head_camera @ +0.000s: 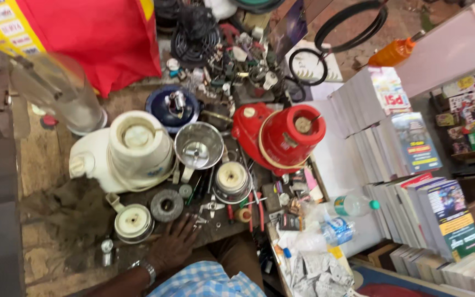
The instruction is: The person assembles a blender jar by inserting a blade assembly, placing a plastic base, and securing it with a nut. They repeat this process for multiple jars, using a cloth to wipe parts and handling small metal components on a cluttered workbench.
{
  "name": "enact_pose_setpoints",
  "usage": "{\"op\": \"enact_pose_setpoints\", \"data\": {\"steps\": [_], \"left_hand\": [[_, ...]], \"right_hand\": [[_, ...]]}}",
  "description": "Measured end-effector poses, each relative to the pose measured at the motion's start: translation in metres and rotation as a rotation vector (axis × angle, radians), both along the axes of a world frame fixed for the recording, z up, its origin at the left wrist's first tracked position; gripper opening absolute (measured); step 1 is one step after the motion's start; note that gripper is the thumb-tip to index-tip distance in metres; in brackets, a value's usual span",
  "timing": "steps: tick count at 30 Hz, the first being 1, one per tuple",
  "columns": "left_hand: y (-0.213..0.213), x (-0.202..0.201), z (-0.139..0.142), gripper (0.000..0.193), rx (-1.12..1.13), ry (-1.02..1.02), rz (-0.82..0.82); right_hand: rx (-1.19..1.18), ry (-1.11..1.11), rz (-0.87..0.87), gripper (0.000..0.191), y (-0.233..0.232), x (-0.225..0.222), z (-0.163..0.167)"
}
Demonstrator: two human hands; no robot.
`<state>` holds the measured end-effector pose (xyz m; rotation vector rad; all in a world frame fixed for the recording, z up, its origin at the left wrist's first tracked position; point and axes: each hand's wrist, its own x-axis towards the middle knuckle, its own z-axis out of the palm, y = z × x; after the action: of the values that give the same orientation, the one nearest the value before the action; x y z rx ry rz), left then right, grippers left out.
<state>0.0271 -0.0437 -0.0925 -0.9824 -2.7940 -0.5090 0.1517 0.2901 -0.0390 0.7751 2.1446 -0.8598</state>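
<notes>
Cluttered and dusty, the worn wooden workbench (45,165) carries a spread of mixer parts and small hardware. At its near edge the person's left hand (174,245) lies flat, palm down, fingers spread and holding nothing — the fingertips sit just beside some loose screws and a small metal blade piece (211,207). No right hand shows in the view.

Just beyond the fingers lies a grey ribbed round disc (166,205), and left of that a small steel jar base with a cream coupler (133,223). Farther off stand a cream-white mixer motor body (130,151), an open steel grinder jar (198,146) and a second upturned steel jar with a cream underside (231,180). Right of these sits a red mixer base (284,135); red-handled pliers (259,206) lie near it.

Judging by the empty, resting hand, the work seems to be at a pause between parts — a picking-out stage. Any next pick here would call for closing the fingers on a small piece among tight clutter, so a careful pinch rather than a sweep.
</notes>
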Motion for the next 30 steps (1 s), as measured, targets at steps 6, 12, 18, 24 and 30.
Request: {"op": "enact_pose_setpoints", "data": {"steps": [6, 12, 18, 24, 30], "left_hand": [[0.001, 0.002, -0.013, 0.071, -0.003, 0.118, 0.036], [0.001, 0.012, 0.003, 0.069, 0.016, 0.205, 0.240], [0.003, 0.017, 0.029, 0.070, -0.073, 0.187, 0.328], [0.007, 0.023, 0.043, 0.073, -0.160, 0.152, 0.395], [0.008, 0.021, 0.040, 0.082, -0.167, 0.170, 0.449]], "right_hand": [[0.062, 0.158, 0.134, 0.033, 0.053, 0.019, -0.052], [0.073, 0.705, 0.423, 0.034, 0.034, 0.035, -0.025], [-0.131, 1.049, 0.694, 0.031, -0.036, 0.019, 0.071], [-0.262, 1.212, 0.703, 0.026, -0.045, 0.022, 0.095], [-0.084, 1.252, 0.685, 0.016, -0.032, 0.001, 0.086]]}}
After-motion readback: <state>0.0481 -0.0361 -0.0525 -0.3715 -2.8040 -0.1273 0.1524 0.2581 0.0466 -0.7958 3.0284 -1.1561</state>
